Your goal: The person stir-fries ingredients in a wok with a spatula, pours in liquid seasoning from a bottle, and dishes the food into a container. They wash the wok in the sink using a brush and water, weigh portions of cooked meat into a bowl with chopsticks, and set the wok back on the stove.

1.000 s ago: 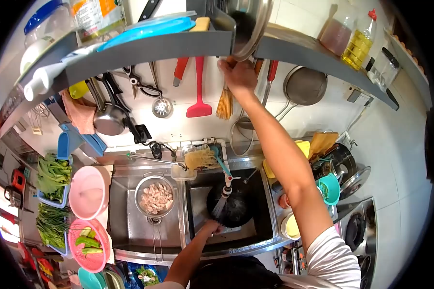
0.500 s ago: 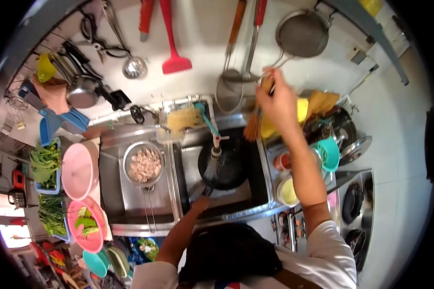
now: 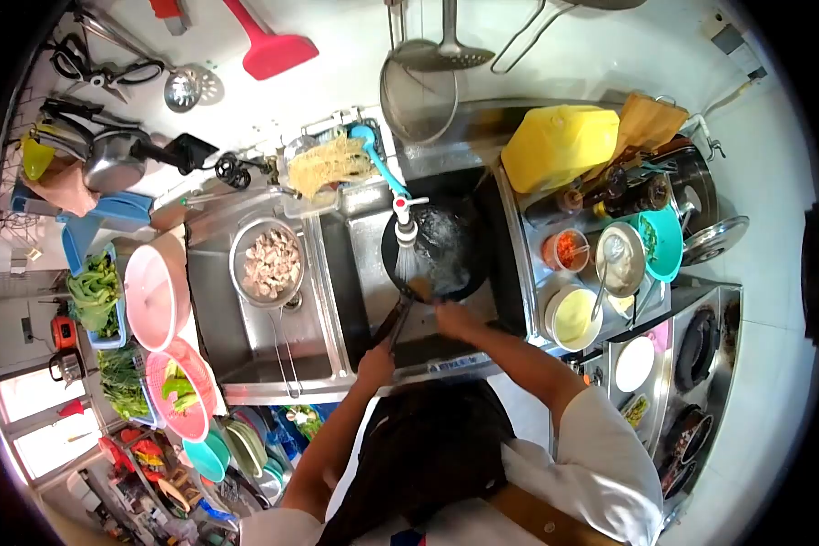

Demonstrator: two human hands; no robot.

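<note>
A black wok [image 3: 444,238] lies tilted in the right sink basin, with water spraying into it from the faucet [image 3: 406,227]. My left hand [image 3: 377,366] is wrapped round the wok's handle [image 3: 392,326] near the front of the basin. At the wok's front edge my right hand [image 3: 453,318] is closed on the bamboo brush [image 3: 420,288], whose bristles are partly hidden by the spray and blurred. In the left basin stands a strainer of pale meat pieces [image 3: 271,264], apart from both hands.
Right of the sink are a yellow jug [image 3: 560,146], a red-filled cup [image 3: 566,249], a bowl of white paste [image 3: 620,258], a yellow-filled container [image 3: 573,317] and a teal bowl [image 3: 662,241]. Pink baskets [image 3: 155,296] stand left. Utensils such as a pink spatula [image 3: 278,53] hang above.
My right hand has taken the brush down from the wall rack and brought it to the wok. My left hand stays by the wok's handle. The view has tilted down toward the sink.
</note>
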